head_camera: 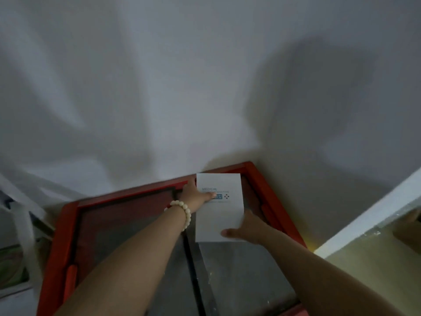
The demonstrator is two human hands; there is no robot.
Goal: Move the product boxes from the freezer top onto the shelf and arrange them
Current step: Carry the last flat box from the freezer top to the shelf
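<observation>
A white product box (218, 215) with blue "MEDICAL" print lies at the far right of the red-framed freezer top (271, 190), close to the wall corner. My left hand (196, 195), with a bead bracelet on the wrist, grips the box's left edge, thumb laid across its top face. My right hand (246, 229) grips the box's near right corner, thumb on top and fingers hidden beneath. I cannot tell whether the box is lifted or resting on the lid. No other boxes show.
The freezer has dark sliding glass lids (136, 236) with a centre rail. A plain white wall (205, 87) rises right behind it. A white shelf or counter edge (369, 217) stands at the right. White bags or fabric (20, 224) hang at the left.
</observation>
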